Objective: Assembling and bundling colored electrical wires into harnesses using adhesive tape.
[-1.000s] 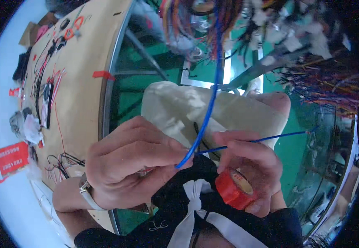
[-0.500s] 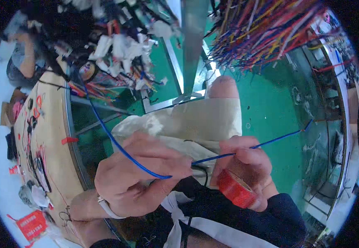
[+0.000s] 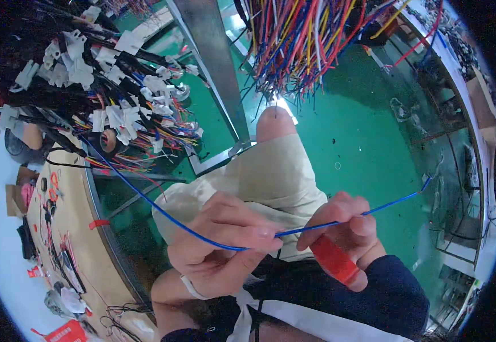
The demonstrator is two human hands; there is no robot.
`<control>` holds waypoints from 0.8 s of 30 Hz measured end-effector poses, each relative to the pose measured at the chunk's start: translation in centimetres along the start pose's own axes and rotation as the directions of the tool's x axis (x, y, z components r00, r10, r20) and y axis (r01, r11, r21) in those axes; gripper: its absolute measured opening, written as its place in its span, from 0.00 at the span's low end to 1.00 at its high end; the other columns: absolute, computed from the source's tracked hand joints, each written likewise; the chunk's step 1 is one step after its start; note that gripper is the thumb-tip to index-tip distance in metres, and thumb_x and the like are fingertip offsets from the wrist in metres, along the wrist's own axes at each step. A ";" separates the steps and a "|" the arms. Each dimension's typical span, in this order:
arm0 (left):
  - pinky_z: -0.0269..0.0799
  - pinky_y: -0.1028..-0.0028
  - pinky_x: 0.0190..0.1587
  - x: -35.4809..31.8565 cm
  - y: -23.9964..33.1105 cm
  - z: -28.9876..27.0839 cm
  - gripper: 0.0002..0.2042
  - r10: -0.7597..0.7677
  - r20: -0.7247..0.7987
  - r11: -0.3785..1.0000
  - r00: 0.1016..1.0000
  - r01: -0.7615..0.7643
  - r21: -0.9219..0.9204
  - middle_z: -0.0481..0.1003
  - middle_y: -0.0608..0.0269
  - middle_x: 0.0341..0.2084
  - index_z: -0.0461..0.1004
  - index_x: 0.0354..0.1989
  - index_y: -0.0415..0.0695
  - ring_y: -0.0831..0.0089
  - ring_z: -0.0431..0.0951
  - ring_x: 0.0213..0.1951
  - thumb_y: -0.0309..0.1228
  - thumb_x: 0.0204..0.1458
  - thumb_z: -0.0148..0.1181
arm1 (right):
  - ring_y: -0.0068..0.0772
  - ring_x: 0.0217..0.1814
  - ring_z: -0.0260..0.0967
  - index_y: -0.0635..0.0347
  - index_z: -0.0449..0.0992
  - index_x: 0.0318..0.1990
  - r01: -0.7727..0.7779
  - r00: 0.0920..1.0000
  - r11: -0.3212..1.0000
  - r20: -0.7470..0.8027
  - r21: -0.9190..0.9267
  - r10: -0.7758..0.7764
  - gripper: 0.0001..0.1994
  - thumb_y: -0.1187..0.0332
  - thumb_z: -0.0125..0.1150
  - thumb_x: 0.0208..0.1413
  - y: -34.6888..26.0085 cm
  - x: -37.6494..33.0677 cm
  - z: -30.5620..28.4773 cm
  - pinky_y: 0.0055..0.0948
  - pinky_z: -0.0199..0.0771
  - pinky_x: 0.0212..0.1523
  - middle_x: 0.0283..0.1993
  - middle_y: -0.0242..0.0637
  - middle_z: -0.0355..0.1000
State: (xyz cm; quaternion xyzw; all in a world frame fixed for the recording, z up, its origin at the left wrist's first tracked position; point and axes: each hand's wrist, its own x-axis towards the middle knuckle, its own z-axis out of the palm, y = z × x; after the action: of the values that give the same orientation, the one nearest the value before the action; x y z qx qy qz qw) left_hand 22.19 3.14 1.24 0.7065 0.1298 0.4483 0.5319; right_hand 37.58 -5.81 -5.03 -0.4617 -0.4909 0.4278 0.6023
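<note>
A thin blue wire [image 3: 175,222] runs from the bundle at upper left, through both hands, to a bent end at the right. My left hand [image 3: 219,239] pinches it between thumb and fingertips. The fingers of my right hand [image 3: 367,242] are curled about the wire a little farther right. That same hand also grips a roll of red tape [image 3: 334,259] under its fingers, with the thumb at the lower edge. A short stretch of wire shows between the two hands.
Wires with white connectors [image 3: 125,117] hang at upper left. A bundle of coloured wires [image 3: 293,45] hangs at top centre beside a metal post [image 3: 213,62]. At left stands a wooden table [image 3: 79,211] with scissors, cables and red tape on its edge. Shelving [image 3: 456,171] lines the right.
The view has shifted, so the hanging bundles appear farther left. Both hands sit slightly farther right in view, still on the blue wire. The red tape roll stays in my right hand.
</note>
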 end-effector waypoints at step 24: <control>0.63 0.72 0.32 1.0 2.0 4.2 0.09 0.072 0.014 0.997 0.997 -0.072 -0.006 0.75 0.61 0.26 0.69 0.27 0.43 0.70 0.68 0.27 0.19 0.40 0.62 | 0.33 0.44 0.62 0.65 0.61 0.54 0.042 0.984 0.998 -0.172 0.038 -0.035 0.34 0.48 0.58 0.47 -1.2 -2.1 -1.6 0.31 0.64 0.48 0.46 0.41 0.60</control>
State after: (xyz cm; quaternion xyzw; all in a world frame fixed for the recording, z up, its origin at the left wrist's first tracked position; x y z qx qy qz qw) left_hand 25.39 0.33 3.28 0.7125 0.0992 0.4624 0.5183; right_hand 38.93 -8.31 -4.37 -0.4747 -0.4370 0.3847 0.6600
